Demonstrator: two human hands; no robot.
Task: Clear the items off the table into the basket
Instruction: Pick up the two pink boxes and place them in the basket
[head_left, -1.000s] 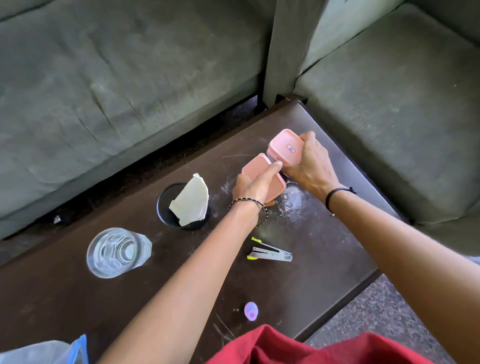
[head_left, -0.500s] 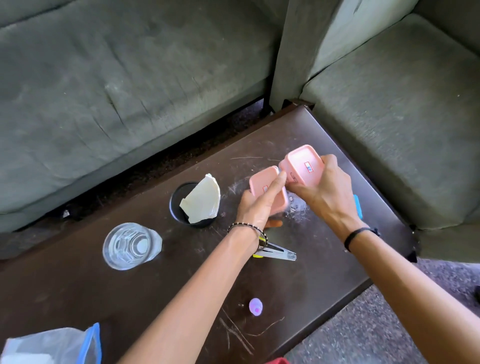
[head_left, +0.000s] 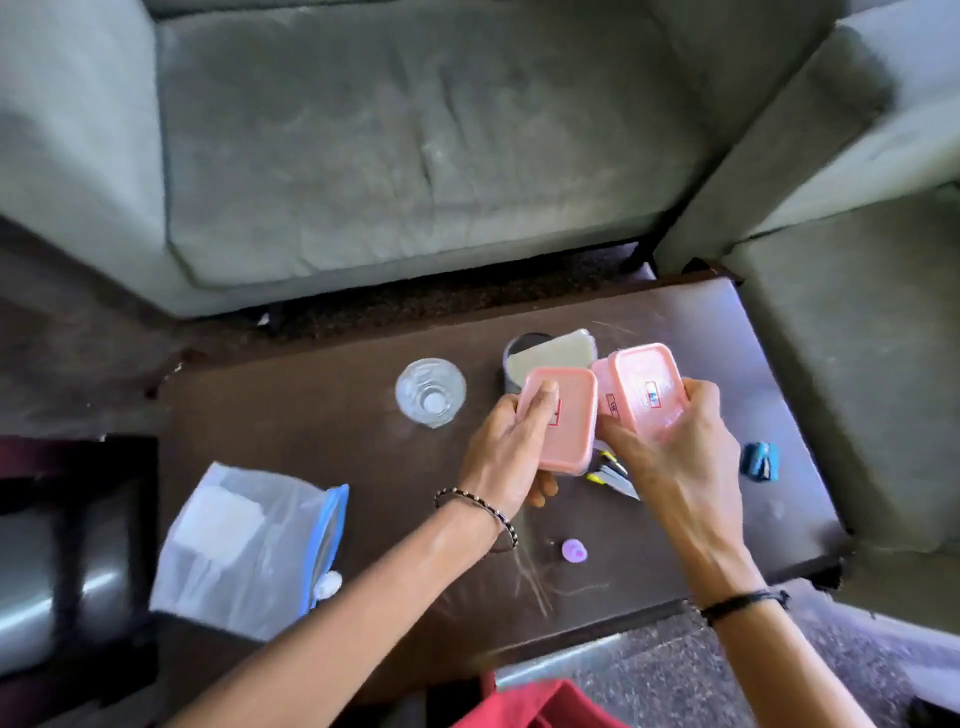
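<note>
My left hand (head_left: 511, 449) grips a small pink lidded box (head_left: 569, 426), held above the dark brown table (head_left: 322, 415). Right beside it, my right hand (head_left: 675, 457) holds a second pink box (head_left: 644, 387), tilted so its lid faces up. The two boxes nearly touch. Under the hands lies a silver stapler with yellow trim (head_left: 610, 475), partly hidden. A glass (head_left: 430, 392), a black cup with a folded white paper (head_left: 550, 353), a small purple thing (head_left: 574, 551), a blue object (head_left: 759, 461) and a zip bag (head_left: 249, 545) rest on the table. No basket is in view.
Grey sofa cushions (head_left: 415, 145) border the table at the back and right. A dark piece of furniture with a shiny surface (head_left: 62, 545) stands at the left. Speckled floor (head_left: 675, 670) lies at the table's near edge, beside red cloth (head_left: 535, 706).
Both hands have lifted the pink boxes off the table and drawn them toward me. The view has swung left, so the zip bag and blue object now show.
</note>
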